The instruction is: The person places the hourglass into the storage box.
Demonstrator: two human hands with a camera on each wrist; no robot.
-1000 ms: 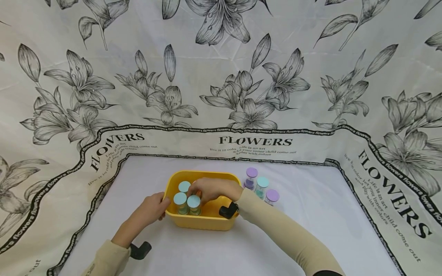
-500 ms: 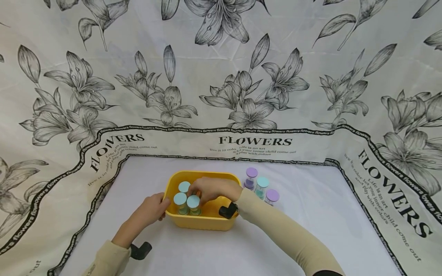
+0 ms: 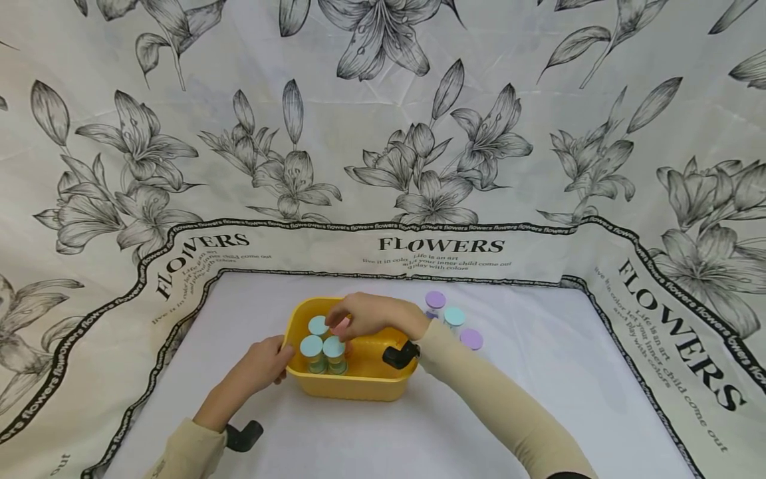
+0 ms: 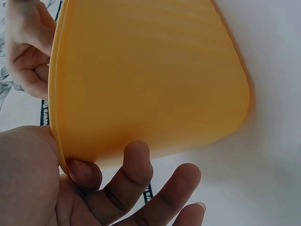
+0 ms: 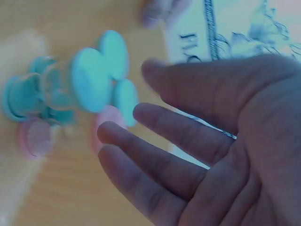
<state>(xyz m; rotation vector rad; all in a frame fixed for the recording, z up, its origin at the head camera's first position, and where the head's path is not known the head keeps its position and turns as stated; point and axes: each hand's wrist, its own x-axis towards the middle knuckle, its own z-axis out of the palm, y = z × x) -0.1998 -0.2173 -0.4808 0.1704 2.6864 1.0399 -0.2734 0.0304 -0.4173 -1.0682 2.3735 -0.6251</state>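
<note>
From the head camera, a yellow tub [image 3: 353, 386] sits on the white surface [image 3: 538, 399], and the left hand [image 3: 263, 362] holds its left rim, thumb over the edge. The right hand [image 3: 374, 316] hovers above the tub with fingers loosely spread, holding nothing, just over a pink-capped jar [image 3: 342, 327] that stands inside beside three teal-capped jars [image 3: 311, 346]. Just right of the tub, on the surface, stand two purple-capped jars [image 3: 435, 301] and another teal-capped one [image 3: 455, 317]. The cloth backdrop [image 3: 383, 133] reads "FLOWERS" several times, with smaller lines partly legible as "live it in color, Life is an art" and "play your inner child come out"; no label on the jars can be read. The left wrist camera shows the tub's smooth, faintly ribbed wall [image 4: 155, 80] with the left hand's fingers [image 4: 136, 165] curled under its rim, gripping it. The right wrist camera, which is blurred, shows the right hand's fingers [image 5: 160, 165] straight and apart, empty, with the teal caps [image 5: 89, 80] and a pink cap [image 5: 35, 136] below them. The small jars look light, rigid and probably smooth-sided, so a pinch round the cap or just under it seems the surest hold; the tub looks like thin plastic, light and slightly flexible, best steadied at the rim.
</note>
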